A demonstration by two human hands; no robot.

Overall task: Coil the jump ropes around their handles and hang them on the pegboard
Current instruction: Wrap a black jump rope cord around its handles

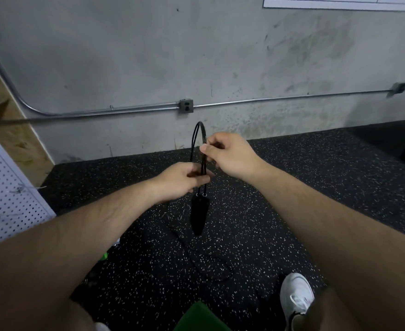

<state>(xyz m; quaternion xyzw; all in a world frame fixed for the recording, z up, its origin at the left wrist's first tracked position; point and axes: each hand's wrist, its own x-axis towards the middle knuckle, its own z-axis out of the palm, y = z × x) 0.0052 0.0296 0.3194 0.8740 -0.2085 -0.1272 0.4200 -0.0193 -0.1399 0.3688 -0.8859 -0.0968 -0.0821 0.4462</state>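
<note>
A black jump rope [198,132] stands folded in a tall narrow loop in front of me. Its two black handles [198,212] hang side by side below my hands. My left hand [184,179] grips the rope strands just above the handles. My right hand [225,152] pinches the strands a little higher, under the top of the loop. More black rope [204,261] trails on the dark speckled floor beneath the handles. A white pegboard [8,194] leans at the far left.
A grey concrete wall with a metal conduit [115,111] and an outlet box [186,105] lies ahead. My white shoe [295,295] stands at the lower right. Something green [200,317] shows at the bottom edge. Wooden boards [13,137] stand behind the pegboard.
</note>
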